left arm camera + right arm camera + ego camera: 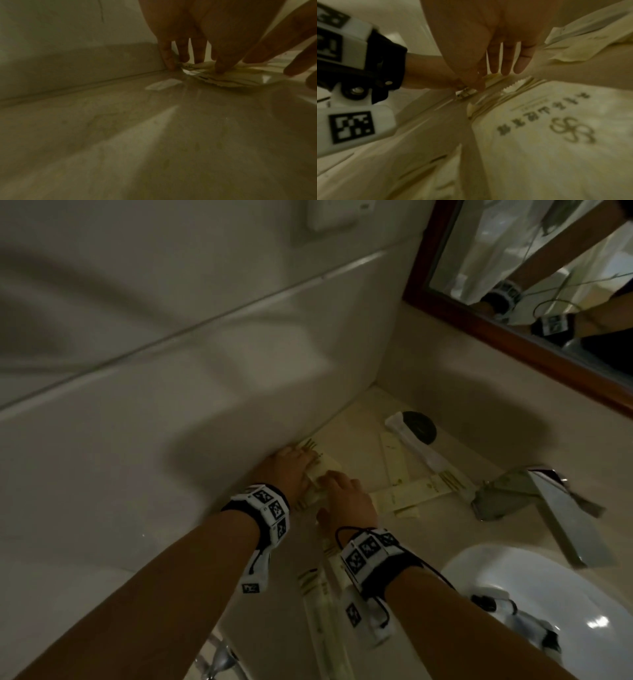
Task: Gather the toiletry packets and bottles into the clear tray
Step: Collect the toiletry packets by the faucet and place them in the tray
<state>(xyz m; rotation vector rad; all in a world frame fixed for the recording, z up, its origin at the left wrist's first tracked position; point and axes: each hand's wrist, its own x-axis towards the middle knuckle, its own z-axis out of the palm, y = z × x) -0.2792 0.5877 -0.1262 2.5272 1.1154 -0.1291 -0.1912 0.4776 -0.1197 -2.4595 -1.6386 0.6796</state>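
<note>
Both hands meet in the counter's back corner by the wall, over a small pile of cream toiletry packets (327,465). My left hand (306,463) lies on the pile with straight fingers; in the left wrist view its thumb (220,67) presses down on the top packet (231,79). My right hand (337,482) pinches a packet end (465,93) between thumb and forefinger, the other fingers straight. More cream packets (394,460) lie to the right, and a printed one (556,135) lies under my right wrist. I cannot make out a clear tray or bottles.
A white wrapped item (423,448) and a dark round disc (419,426) lie at the back. A chrome faucet (548,501) and white basin (534,594) are on the right, below a wood-framed mirror (479,320). Long packets (318,594) lie near the front edge.
</note>
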